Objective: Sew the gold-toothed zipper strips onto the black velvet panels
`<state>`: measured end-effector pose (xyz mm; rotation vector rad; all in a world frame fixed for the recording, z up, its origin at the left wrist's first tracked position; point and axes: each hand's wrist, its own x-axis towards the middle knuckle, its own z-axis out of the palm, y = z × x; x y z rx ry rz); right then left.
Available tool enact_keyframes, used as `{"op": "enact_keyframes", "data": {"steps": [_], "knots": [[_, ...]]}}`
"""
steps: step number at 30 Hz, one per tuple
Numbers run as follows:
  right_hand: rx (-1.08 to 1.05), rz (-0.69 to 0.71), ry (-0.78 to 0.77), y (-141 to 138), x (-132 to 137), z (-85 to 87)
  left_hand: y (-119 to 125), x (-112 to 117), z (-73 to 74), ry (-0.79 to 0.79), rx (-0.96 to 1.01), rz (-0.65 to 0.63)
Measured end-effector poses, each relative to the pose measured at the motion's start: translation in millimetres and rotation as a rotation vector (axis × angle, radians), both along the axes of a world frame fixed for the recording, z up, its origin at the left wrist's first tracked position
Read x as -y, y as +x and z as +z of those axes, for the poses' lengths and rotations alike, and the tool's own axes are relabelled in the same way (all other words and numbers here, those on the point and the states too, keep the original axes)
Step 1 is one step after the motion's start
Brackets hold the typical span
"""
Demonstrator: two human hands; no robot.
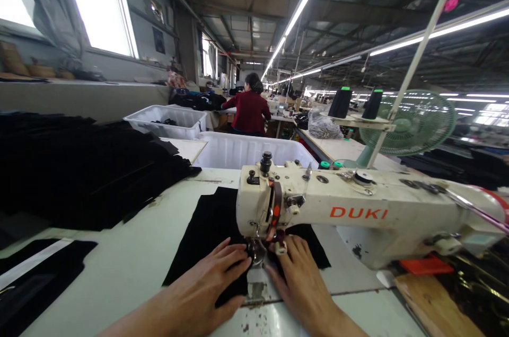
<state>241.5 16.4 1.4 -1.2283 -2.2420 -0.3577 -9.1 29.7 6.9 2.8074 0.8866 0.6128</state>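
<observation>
Head view: both hands lie flat on a black fabric piece (210, 225) spread on the white sewing table (131, 263). Left hand (202, 286) is open, fingers stretched, palm pressing the cloth just left of the presser foot (257, 252). Right hand (296, 276) is open too, fingers forward, tips touching the cloth right beside the foot; neither hand grips anything, both only pin the fabric down. The fabric runs under the head of the cream DUKI sewing machine (358, 212), part of it hidden behind the machine.

Risk, as a judgement: fingertips of both hands sit very near the needle zone, so if the machine is stitching, a finger could be caught. Uneven pressure between the hands could skew the piece and send a seam crooked.

Containers: white plastic bin (238, 152) behind the machine, contents not visible from here. A second white bin (167, 121) further left holds some dark pieces. Stack of black cut fabric (79, 167) lies on the table at left. Two black thread cones (341, 103) stand on the rack, a green fan (417, 122) beside them. A person in a red top (249, 109) sits well apart, back turned.
</observation>
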Motion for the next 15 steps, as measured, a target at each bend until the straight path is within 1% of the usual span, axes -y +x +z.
{"op": "enact_keyframes", "data": {"steps": [2,4,7,10,13,15], "knots": [[0.023,0.145,0.034,1,8,1.7,2,1,5.4,-0.007,0.002,-0.010],[0.004,0.233,0.037,-2,8,-2.4,4,2,8.8,0.009,0.015,-0.013],[-0.060,0.221,0.004,-8,1,-12.9,5,2,9.2,0.053,0.022,-0.023],[-0.081,0.202,-0.003,-11,-3,-20.9,6,2,7.9,0.119,0.017,-0.031],[-0.081,0.214,0.027,-11,-3,-23.4,10,1,8.5,0.183,0.048,-0.018],[-0.064,0.223,0.024,-11,-4,-21.6,12,0,9.7,0.208,0.064,-0.016]]}}
